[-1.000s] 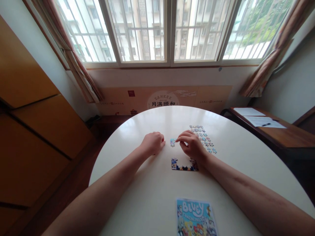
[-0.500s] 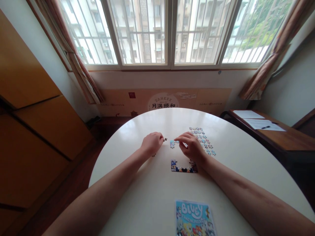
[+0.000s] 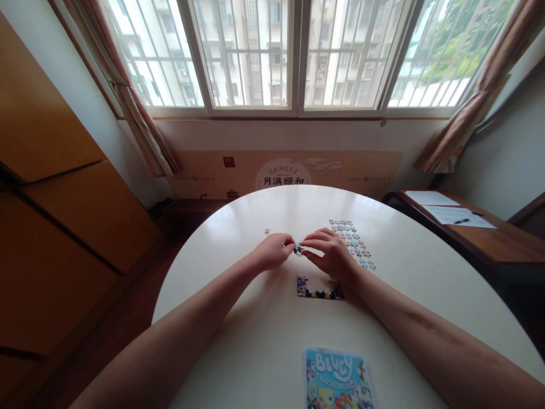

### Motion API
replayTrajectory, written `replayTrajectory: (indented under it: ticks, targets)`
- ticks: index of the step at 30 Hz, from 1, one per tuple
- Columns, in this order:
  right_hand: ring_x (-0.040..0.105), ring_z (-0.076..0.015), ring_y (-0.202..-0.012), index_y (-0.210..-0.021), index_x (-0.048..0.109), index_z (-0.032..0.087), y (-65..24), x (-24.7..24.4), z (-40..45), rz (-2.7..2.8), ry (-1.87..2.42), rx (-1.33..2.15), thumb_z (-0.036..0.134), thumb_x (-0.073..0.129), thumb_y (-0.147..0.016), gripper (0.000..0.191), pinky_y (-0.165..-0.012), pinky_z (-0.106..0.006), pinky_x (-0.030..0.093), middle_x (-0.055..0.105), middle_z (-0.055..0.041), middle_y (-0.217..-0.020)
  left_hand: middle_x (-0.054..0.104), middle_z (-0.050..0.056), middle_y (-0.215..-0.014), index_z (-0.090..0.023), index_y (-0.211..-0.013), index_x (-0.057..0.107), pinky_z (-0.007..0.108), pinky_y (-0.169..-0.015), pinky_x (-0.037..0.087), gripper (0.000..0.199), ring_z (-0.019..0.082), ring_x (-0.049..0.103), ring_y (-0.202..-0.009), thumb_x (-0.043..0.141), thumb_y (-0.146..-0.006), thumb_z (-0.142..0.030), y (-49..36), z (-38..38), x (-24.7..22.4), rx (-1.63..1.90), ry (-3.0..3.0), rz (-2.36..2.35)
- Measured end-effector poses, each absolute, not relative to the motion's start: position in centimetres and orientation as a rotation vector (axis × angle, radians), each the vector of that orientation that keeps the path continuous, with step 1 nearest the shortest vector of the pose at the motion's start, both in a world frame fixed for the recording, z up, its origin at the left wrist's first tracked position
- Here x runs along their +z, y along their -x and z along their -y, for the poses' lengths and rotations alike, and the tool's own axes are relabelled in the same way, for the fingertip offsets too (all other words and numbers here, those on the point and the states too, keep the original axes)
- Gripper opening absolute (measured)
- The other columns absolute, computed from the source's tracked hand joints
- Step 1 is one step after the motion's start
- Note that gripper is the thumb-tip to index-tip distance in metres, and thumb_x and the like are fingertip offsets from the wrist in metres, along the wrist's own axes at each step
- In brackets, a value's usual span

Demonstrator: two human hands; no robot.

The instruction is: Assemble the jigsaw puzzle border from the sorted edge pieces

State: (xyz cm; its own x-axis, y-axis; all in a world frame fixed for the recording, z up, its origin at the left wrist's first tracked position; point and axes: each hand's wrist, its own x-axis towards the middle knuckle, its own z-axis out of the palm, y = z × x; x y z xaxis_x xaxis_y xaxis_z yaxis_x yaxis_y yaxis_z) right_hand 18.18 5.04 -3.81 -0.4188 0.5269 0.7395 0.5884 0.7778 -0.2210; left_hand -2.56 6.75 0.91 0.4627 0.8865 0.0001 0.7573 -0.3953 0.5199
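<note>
My left hand (image 3: 279, 250) is closed in a pinch on a small dark puzzle piece (image 3: 297, 249) at the middle of the table. Facing it, my right hand (image 3: 327, 250) has its thumb and forefinger apart, with the tips close to that piece. Light blue joined pieces lie under the fingers, mostly hidden. Nearer to me lies a partly joined puzzle section (image 3: 319, 294), dark along its lower edge and open in the middle. Rows of loose puzzle pieces (image 3: 351, 241) lie beyond and right of my right hand.
One loose piece (image 3: 267, 231) lies beyond my left hand. A blue Bluey picture card (image 3: 336, 378) lies near me on the round white table (image 3: 255, 352). Papers (image 3: 457, 216) and pens rest on a wooden side table (image 3: 506, 236) at right.
My left hand has moved right with the piece, up to my right hand's fingertips. A loose piece beyond my left hand now shows. My right hand has barely moved, and its thumb has come forward.
</note>
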Motion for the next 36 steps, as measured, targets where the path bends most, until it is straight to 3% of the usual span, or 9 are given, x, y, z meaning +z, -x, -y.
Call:
replayTrajectory:
  ticks: [9, 15, 21, 36]
  targets:
    - [0.062, -0.0212, -0.092, -0.097, 0.075, 0.024, -18.0, -3.6, -4.7, 2.144, 0.844, -0.054, 0.026, 0.068, -0.09, 0.01, -0.088, -0.039, 0.051, 0.075, -0.0037, -0.099, 0.075, 0.005, -0.094, -0.017, -0.094, 0.073, 0.032, -0.078, 0.052, 0.026, 0.022, 0.068, -0.089, 0.048, -0.09, -0.024, 2.6, -6.9, 0.5, 0.4, -2.255, -1.333]
    - [0.063, -0.0222, -0.094, -0.089, 0.076, 0.025, -18.3, -4.0, -4.8, 2.138, 0.945, -0.045, 0.025, 0.07, -0.087, 0.006, -0.087, -0.039, 0.051, 0.074, -0.0042, -0.1, 0.07, 0.005, -0.109, -0.024, -0.108, 0.076, 0.03, -0.08, 0.051, 0.031, 0.02, 0.067, -0.09, 0.052, -0.09, -0.015, 3.9, -7.2, 0.2, 0.511, -2.562, -1.37]
    - [0.063, -0.0233, -0.097, -0.089, 0.077, 0.027, -18.5, -4.2, -4.9, 2.217, 1.009, -0.073, 0.026, 0.073, -0.084, 0.007, -0.09, -0.041, 0.049, 0.074, -0.0035, -0.103, 0.069, 0.001, -0.101, -0.033, -0.104, 0.079, 0.026, -0.07, 0.049, 0.043, 0.015, 0.066, -0.078, 0.052, -0.086, -0.005, 4.6, -7.6, -0.9, 0.464, -2.768, -1.188]
    - [0.063, -0.0235, -0.098, -0.09, 0.078, 0.03, -18.5, -4.1, -4.6, 2.284, 1.034, -0.077, 0.03, 0.072, -0.086, 0.007, -0.093, -0.044, 0.046, 0.075, -0.0015, -0.105, 0.068, 0.0, -0.107, -0.038, -0.103, 0.08, 0.027, -0.072, 0.049, 0.051, 0.015, 0.065, -0.077, 0.049, -0.083, -0.002, 4.6, -7.5, -0.6, 0.366, -2.811, -1.137]
